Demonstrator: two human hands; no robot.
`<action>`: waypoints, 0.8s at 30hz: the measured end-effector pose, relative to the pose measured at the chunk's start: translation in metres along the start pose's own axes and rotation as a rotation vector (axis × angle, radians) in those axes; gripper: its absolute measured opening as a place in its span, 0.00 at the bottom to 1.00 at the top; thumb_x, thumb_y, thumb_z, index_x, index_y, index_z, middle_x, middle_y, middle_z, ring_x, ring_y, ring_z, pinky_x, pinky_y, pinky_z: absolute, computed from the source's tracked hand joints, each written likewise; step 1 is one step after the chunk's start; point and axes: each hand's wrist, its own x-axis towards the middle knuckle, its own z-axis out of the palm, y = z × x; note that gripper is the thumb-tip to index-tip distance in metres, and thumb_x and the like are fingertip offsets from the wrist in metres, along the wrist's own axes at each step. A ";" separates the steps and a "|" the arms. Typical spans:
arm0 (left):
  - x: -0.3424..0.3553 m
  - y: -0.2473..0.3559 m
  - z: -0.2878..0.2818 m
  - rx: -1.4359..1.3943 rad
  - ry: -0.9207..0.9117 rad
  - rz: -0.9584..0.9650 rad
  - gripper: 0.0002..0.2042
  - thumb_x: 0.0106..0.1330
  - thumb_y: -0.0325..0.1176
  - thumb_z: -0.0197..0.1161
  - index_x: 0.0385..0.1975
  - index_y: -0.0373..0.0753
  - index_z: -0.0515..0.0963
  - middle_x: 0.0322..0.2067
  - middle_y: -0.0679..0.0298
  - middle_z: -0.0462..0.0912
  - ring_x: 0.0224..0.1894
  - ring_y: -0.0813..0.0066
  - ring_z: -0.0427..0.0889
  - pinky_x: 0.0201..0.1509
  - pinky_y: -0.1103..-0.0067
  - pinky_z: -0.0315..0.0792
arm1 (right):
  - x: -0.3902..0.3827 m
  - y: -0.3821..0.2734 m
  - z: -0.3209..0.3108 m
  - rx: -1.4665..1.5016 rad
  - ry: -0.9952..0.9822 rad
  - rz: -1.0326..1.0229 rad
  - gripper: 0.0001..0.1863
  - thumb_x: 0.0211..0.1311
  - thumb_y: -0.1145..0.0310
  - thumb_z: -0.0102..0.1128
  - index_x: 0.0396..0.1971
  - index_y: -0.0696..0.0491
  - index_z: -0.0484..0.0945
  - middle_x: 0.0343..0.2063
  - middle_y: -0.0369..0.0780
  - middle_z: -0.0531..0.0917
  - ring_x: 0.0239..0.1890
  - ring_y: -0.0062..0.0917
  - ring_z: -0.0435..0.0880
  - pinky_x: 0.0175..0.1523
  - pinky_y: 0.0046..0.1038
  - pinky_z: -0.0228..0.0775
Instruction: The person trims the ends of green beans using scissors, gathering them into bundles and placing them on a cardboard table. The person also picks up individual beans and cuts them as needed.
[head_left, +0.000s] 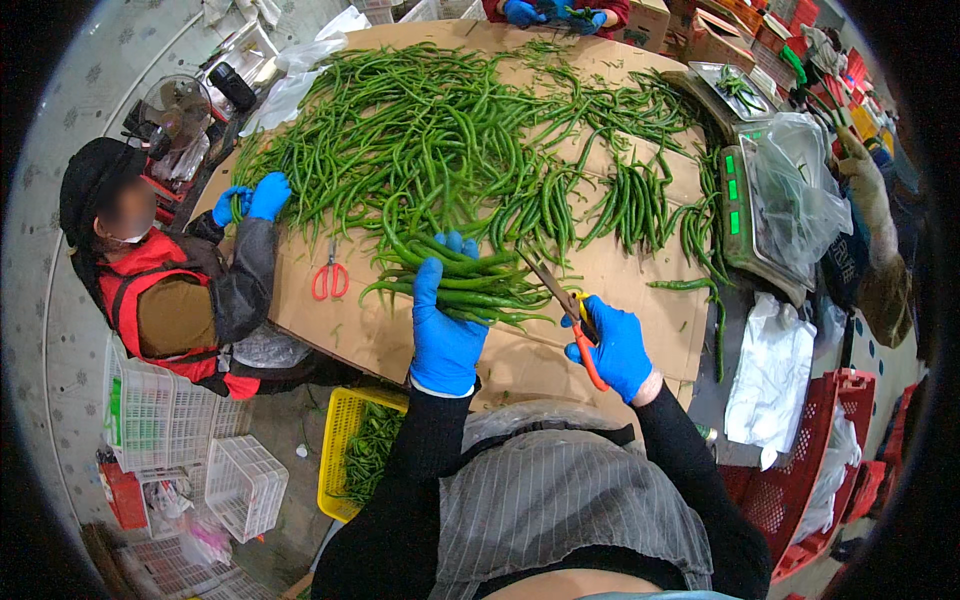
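Note:
My left hand, in a blue glove, is closed round a bunch of long green chili peppers held above the cardboard-covered table. In my gloved right hand is a pair of scissors with orange and yellow on the handles. Its blades point up and left, close to the stem ends at the right of the bunch. Beyond my hands spreads a large heap of green chili peppers. Smaller groups of peppers lie to the right of the heap.
Red-handled scissors rest on the cardboard near a co-worker at left. Another person's gloved hands work across the table. A scale with a plastic bag stands right; a yellow crate holds peppers below.

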 end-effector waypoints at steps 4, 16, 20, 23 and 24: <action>0.002 -0.001 0.003 0.059 0.057 0.074 0.17 0.68 0.36 0.53 0.55 0.40 0.71 0.54 0.62 0.76 0.57 0.70 0.73 0.63 0.67 0.66 | -0.006 0.027 0.000 -0.025 -0.086 -0.021 0.23 0.40 0.54 0.75 0.27 0.55 0.74 0.18 0.44 0.78 0.18 0.36 0.79 0.23 0.30 0.67; -0.002 -0.013 0.009 0.137 0.112 0.199 0.18 0.67 0.40 0.54 0.54 0.41 0.72 0.53 0.64 0.76 0.56 0.69 0.74 0.62 0.65 0.67 | -0.035 -0.010 0.039 -0.136 -0.072 -0.142 0.30 0.36 0.50 0.74 0.36 0.56 0.77 0.20 0.42 0.79 0.22 0.36 0.80 0.29 0.31 0.71; 0.002 0.002 -0.001 -0.017 0.038 0.031 0.19 0.66 0.42 0.55 0.54 0.41 0.72 0.52 0.64 0.77 0.56 0.69 0.74 0.61 0.65 0.68 | -0.045 -0.011 0.030 0.047 -0.142 -0.147 0.25 0.36 0.52 0.77 0.21 0.54 0.71 0.15 0.43 0.72 0.16 0.36 0.74 0.23 0.29 0.65; 0.007 0.016 -0.006 -0.067 -0.093 0.039 0.18 0.66 0.42 0.55 0.53 0.42 0.73 0.51 0.63 0.78 0.55 0.69 0.75 0.60 0.65 0.69 | -0.064 0.018 0.027 0.053 -0.081 -0.059 0.26 0.34 0.52 0.77 0.26 0.55 0.73 0.17 0.42 0.75 0.19 0.36 0.77 0.26 0.30 0.67; 0.007 0.018 -0.001 -0.064 -0.102 0.042 0.18 0.66 0.42 0.55 0.53 0.42 0.73 0.51 0.63 0.78 0.55 0.69 0.75 0.60 0.65 0.69 | -0.066 0.026 0.028 0.043 -0.070 0.002 0.28 0.34 0.49 0.76 0.28 0.54 0.74 0.19 0.42 0.78 0.21 0.38 0.80 0.27 0.32 0.69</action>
